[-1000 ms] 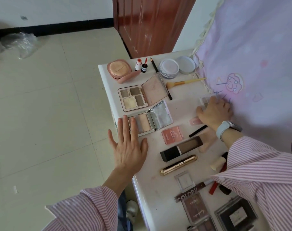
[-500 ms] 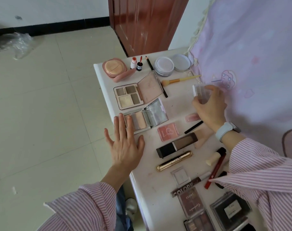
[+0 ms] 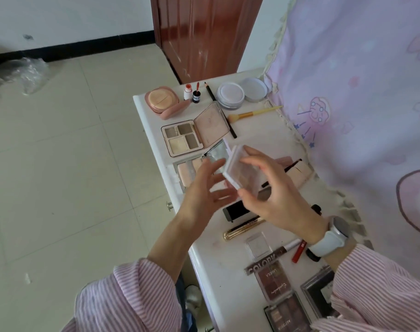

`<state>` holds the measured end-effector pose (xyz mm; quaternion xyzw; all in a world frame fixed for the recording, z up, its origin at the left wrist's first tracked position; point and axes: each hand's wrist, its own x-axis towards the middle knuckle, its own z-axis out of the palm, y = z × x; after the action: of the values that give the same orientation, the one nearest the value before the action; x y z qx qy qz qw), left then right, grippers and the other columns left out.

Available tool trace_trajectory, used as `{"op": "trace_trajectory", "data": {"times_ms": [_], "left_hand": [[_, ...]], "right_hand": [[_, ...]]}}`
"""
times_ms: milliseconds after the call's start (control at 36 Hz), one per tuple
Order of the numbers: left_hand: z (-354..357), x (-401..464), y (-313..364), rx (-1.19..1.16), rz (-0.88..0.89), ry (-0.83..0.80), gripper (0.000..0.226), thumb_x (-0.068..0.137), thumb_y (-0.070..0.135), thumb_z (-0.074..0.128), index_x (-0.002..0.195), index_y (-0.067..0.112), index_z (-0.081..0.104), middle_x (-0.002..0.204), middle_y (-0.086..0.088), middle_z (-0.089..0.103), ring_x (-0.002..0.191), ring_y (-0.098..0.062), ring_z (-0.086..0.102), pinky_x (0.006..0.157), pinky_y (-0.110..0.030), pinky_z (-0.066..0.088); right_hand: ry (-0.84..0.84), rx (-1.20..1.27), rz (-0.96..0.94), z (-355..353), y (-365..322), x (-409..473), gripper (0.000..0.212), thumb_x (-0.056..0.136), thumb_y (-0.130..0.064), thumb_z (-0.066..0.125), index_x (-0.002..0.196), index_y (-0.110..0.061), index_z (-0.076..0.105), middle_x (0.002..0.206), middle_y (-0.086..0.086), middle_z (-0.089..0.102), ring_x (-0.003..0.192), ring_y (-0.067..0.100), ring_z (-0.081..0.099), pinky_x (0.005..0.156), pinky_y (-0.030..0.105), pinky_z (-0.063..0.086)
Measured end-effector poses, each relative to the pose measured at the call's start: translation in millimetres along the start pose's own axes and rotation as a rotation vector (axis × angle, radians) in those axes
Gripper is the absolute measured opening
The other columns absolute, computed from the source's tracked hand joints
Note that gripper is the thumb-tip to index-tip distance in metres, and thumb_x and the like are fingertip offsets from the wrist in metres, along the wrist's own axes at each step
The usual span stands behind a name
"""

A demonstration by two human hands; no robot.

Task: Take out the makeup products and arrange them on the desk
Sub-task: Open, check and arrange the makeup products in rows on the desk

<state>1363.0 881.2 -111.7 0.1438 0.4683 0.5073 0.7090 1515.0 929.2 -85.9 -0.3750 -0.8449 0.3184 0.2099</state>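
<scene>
Now the right hand [image 3: 279,195] is gripping a small square clear plastic compact [image 3: 237,167], with thumb and fingers curled around its edges, and is holding it tilted above the white desk [image 3: 216,250]. Its left edge is lying just beside the spread, straight fingers of the left hand [image 3: 204,188]; whether they are touching is unclear. Underneath, an open silver palette [image 3: 192,168] is lying on the desk.

Floor: pale tiles [image 3: 60,164], dark skirting [image 3: 84,47] along the white wall. Crumpled clear plastic bag [image 3: 24,73] lies at far left near the skirting. Reddish-brown wooden door [image 3: 204,37] behind the desk. Lilac printed cloth [image 3: 348,92] with frilled edge hangs at right.
</scene>
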Motion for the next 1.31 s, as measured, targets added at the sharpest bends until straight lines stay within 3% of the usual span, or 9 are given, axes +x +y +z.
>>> {"op": "trace_trajectory", "data": {"times_ms": [111, 472, 611, 722, 889, 1000, 1139, 1250, 1306], "left_hand": [[2.6, -4.2, 0.0, -0.080, -0.044, -0.194, 0.058, 0.093, 0.052, 0.028, 0.131, 0.014, 0.049, 0.111, -0.015, 0.059, 0.102, -0.029, 0.058, 0.084, -0.040, 0.051], [16.1, -6.9, 2.5, -0.085, 0.056, -0.119, 0.040, 0.096, 0.039, 0.039, 0.119, 0.007, 0.048, 0.097, -0.020, 0.052, 0.081, -0.027, 0.058, 0.069, -0.032, 0.053], [23.6, -2.5, 2.4, -0.031, 0.061, -0.115, 0.039, 0.097, 0.038, 0.041, 0.118, 0.006, 0.048, 0.101, -0.019, 0.058, 0.077, -0.027, 0.063, 0.068, -0.033, 0.053], [28.5, 1.2, 0.8, -0.044, 0.033, -0.139, 0.038, 0.097, 0.037, 0.038, 0.121, 0.011, 0.051, 0.101, -0.011, 0.067, 0.089, -0.027, 0.067, 0.077, -0.039, 0.056], [44.4, 12.0, 4.9, -0.089, -0.142, -0.095, 0.043, 0.099, 0.042, 0.030, 0.118, 0.011, 0.052, 0.109, -0.020, 0.061, 0.094, -0.036, 0.063, 0.081, -0.044, 0.054], [66.4, 25.1, 11.3, -0.054, -0.114, 0.014, 0.040, 0.099, 0.042, 0.032, 0.119, 0.014, 0.052, 0.109, -0.009, 0.062, 0.102, -0.026, 0.060, 0.093, -0.044, 0.048], [98.9, 50.3, 13.4, 0.099, -0.076, 0.133, 0.062, 0.089, 0.036, 0.046, 0.145, 0.023, 0.022, 0.144, 0.003, 0.037, 0.129, -0.021, 0.039, 0.108, -0.040, 0.030], [118.2, 71.9, 13.7, 0.179, -0.054, 0.145, 0.055, 0.097, 0.022, 0.038, 0.147, 0.019, 0.013, 0.135, 0.000, 0.039, 0.079, 0.000, 0.051, 0.084, -0.022, 0.031], [122.9, 82.8, 13.9, 0.230, -0.024, 0.187, 0.053, 0.097, 0.017, 0.038, 0.145, 0.014, 0.016, 0.133, 0.000, 0.040, 0.077, -0.003, 0.053, 0.077, -0.018, 0.032]], "right_hand": [[-0.039, -0.041, -0.061, 5.6, -8.1, -1.9, 0.047, 0.081, -0.032, 0.057, 0.122, -0.011, 0.048, 0.139, -0.001, 0.040, 0.133, 0.012, 0.036, 0.107, 0.037, 0.035], [-0.089, -0.265, -0.083, -5.0, -9.8, -2.1, 0.047, 0.082, -0.030, 0.044, 0.120, -0.005, 0.056, 0.122, 0.004, 0.060, 0.110, 0.017, 0.059, 0.079, 0.036, 0.056], [-0.109, -0.349, -0.073, -11.5, -13.1, -3.5, 0.049, 0.080, -0.029, 0.039, 0.120, -0.004, 0.054, 0.100, 0.003, 0.067, 0.074, 0.011, 0.062, 0.058, 0.019, 0.052], [-0.076, -0.394, 0.003, -28.2, -3.8, 0.8, 0.049, 0.084, -0.030, 0.030, 0.119, -0.005, 0.053, 0.078, -0.001, 0.067, 0.042, -0.008, 0.037, 0.038, 0.003, 0.032], [0.090, -0.262, 0.118, -55.9, 16.2, 9.1, 0.034, 0.090, -0.028, 0.037, 0.112, -0.011, 0.056, 0.093, -0.005, 0.072, 0.075, 0.020, 0.069, 0.068, 0.043, 0.056], [0.190, -0.262, 0.381, -72.5, 38.7, 23.7, 0.022, 0.095, -0.017, 0.038, 0.107, -0.015, 0.057, 0.090, -0.005, 0.070, 0.079, 0.019, 0.067, 0.076, 0.040, 0.052], [0.277, -0.282, 0.510, -86.6, 72.5, 44.6, 0.030, 0.097, -0.017, 0.030, 0.115, -0.012, 0.053, 0.084, 0.001, 0.065, 0.074, 0.027, 0.065, 0.077, 0.044, 0.052], [0.256, -0.324, 0.553, -88.3, 94.4, 61.4, 0.032, 0.096, -0.013, 0.031, 0.119, -0.008, 0.053, 0.094, 0.009, 0.068, 0.088, 0.033, 0.065, 0.086, 0.044, 0.048], [0.230, -0.287, 0.569, -87.5, 101.6, 70.5, 0.031, 0.094, -0.006, 0.032, 0.118, -0.003, 0.051, 0.101, 0.012, 0.064, 0.090, 0.034, 0.063, 0.087, 0.046, 0.048]]}}
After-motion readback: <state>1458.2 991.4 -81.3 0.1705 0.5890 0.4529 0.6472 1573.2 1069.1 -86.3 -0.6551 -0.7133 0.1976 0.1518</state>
